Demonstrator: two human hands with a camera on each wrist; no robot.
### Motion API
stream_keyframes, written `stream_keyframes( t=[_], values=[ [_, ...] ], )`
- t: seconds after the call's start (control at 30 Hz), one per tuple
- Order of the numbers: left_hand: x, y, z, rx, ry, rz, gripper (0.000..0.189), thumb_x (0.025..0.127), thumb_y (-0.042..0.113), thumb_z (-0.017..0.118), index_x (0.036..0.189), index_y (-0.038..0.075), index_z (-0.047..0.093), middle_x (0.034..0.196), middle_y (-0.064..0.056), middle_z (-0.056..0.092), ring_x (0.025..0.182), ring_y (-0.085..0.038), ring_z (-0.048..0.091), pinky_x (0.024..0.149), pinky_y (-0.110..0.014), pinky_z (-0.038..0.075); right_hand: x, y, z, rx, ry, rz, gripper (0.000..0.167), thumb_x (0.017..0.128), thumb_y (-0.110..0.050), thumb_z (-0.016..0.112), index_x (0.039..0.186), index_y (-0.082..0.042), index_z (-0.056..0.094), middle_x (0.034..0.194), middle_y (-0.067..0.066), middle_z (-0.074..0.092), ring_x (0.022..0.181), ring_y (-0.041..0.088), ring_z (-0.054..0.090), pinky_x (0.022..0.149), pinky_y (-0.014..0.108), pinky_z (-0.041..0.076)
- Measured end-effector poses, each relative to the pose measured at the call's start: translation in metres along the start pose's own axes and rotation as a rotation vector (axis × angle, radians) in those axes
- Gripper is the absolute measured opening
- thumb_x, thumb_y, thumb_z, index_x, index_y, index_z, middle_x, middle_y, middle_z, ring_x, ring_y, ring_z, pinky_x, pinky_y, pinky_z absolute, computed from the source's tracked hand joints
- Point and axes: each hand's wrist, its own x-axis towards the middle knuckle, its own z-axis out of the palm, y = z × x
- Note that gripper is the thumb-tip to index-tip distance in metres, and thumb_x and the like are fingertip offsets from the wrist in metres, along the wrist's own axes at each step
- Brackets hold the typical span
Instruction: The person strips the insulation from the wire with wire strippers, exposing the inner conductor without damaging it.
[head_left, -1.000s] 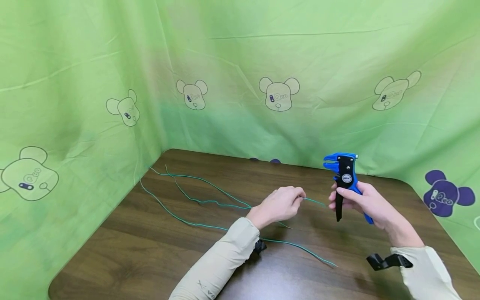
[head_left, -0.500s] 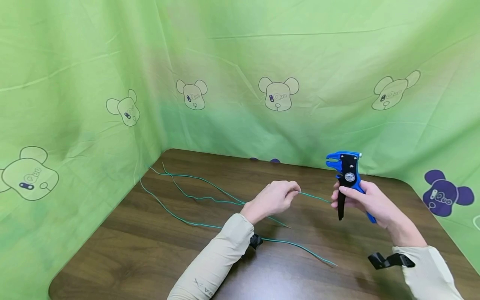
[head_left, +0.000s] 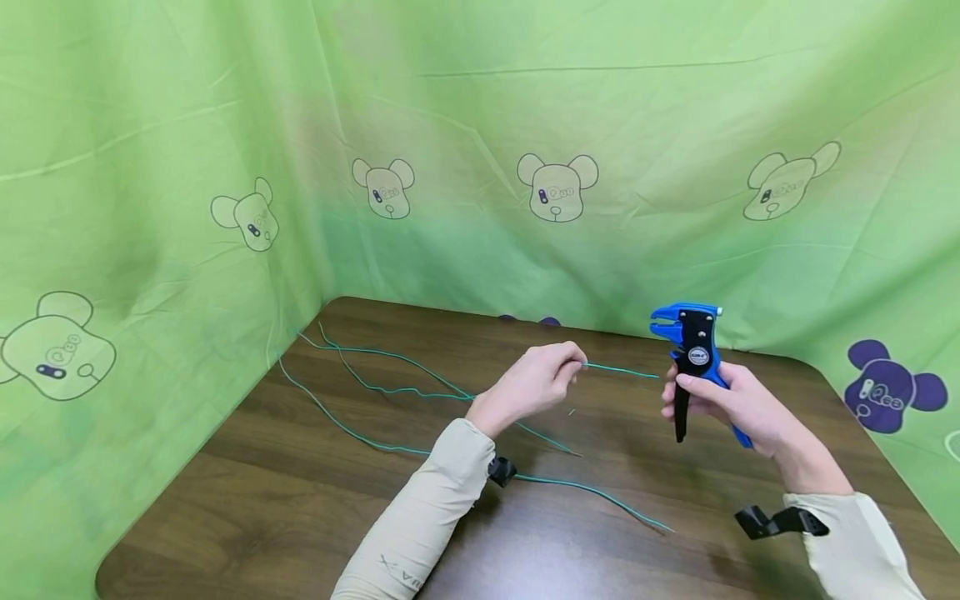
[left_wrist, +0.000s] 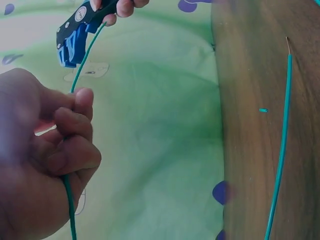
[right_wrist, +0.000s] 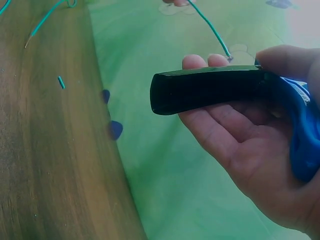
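Note:
My left hand (head_left: 528, 383) pinches a thin green wire (head_left: 622, 370) between thumb and fingers. The wire's free end reaches right, close to the fingertips of my right hand; whether it touches them I cannot tell. In the left wrist view, the wire also trails down below the left palm. My right hand (head_left: 720, 400) grips a blue and black wire stripper (head_left: 693, 342) above the table, with its blue jaws up and pointing left. The black handle (right_wrist: 200, 90) lies across the right fingers. A short bit of green insulation (head_left: 572, 412) lies on the table below the left hand.
More green wires (head_left: 592, 490) lie across the brown wooden table (head_left: 247, 508), and one bare copper tip (left_wrist: 288, 45) shows. Green printed cloth (head_left: 465, 108) hangs behind the table and along its sides.
My left hand has moved up and left with the wire, whose end has risen from beside the right fingers. The insulation bit now shows on the table. My right hand is nearly still.

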Motion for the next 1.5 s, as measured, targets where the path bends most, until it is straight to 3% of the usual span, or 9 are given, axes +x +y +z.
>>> stream_keyframes(
  t=[0.13,0.3,0.63,0.8,1.1,1.5],
  values=[
    [-0.002,-0.001,-0.002,-0.024,0.045,0.006,0.016,0.102,0.018,0.051,0.106,0.018,0.066,0.089,0.009,0.065,0.068,0.000,0.051,0.068,-0.010,0.041,0.001,0.001,0.002,0.019,-0.031,-0.013,0.017,0.105,-0.003,0.037,0.114,0.006,0.048,0.094,0.009,0.070,0.085,0.030,0.073,0.081,0.037,0.059],
    [-0.004,0.001,-0.009,-0.023,0.049,0.048,0.023,0.104,0.018,0.048,0.117,0.021,0.067,0.099,0.012,0.066,0.073,0.000,0.050,0.075,-0.010,0.041,0.002,0.001,0.005,0.000,-0.020,-0.026,0.015,0.104,-0.002,0.038,0.111,0.007,0.048,0.092,0.008,0.070,0.084,0.029,0.073,0.081,0.039,0.059],
    [-0.005,0.003,-0.017,-0.014,0.085,0.102,0.023,0.103,0.013,0.049,0.118,0.017,0.066,0.087,0.007,0.064,0.077,-0.003,0.059,0.074,-0.010,0.043,0.004,-0.001,0.009,-0.081,-0.038,-0.049,0.012,0.103,0.000,0.041,0.107,0.002,0.051,0.093,0.006,0.072,0.084,0.027,0.073,0.082,0.034,0.059],
    [-0.004,0.003,-0.021,-0.026,0.114,0.120,0.022,0.102,0.010,0.049,0.116,0.015,0.066,0.086,0.001,0.067,0.079,-0.004,0.060,0.071,-0.011,0.044,0.004,-0.001,0.010,-0.121,-0.058,-0.018,0.012,0.104,-0.003,0.041,0.109,0.004,0.050,0.096,0.010,0.073,0.091,0.028,0.073,0.087,0.029,0.057],
    [-0.004,0.001,-0.026,-0.085,0.151,0.123,0.022,0.102,0.006,0.049,0.115,0.012,0.066,0.086,-0.003,0.067,0.080,-0.009,0.061,0.072,-0.013,0.045,0.005,0.000,0.017,-0.113,-0.046,-0.027,0.013,0.104,-0.003,0.041,0.108,0.005,0.050,0.093,0.008,0.071,0.086,0.028,0.073,0.084,0.032,0.058],
    [-0.007,0.001,-0.037,-0.105,0.163,0.074,0.023,0.102,0.007,0.047,0.114,0.014,0.065,0.086,0.000,0.065,0.080,-0.004,0.057,0.071,-0.015,0.045,0.005,-0.004,0.025,-0.098,-0.042,-0.033,0.012,0.103,-0.003,0.041,0.108,0.006,0.049,0.090,0.006,0.069,0.082,0.029,0.072,0.082,0.034,0.058]
  ],
)
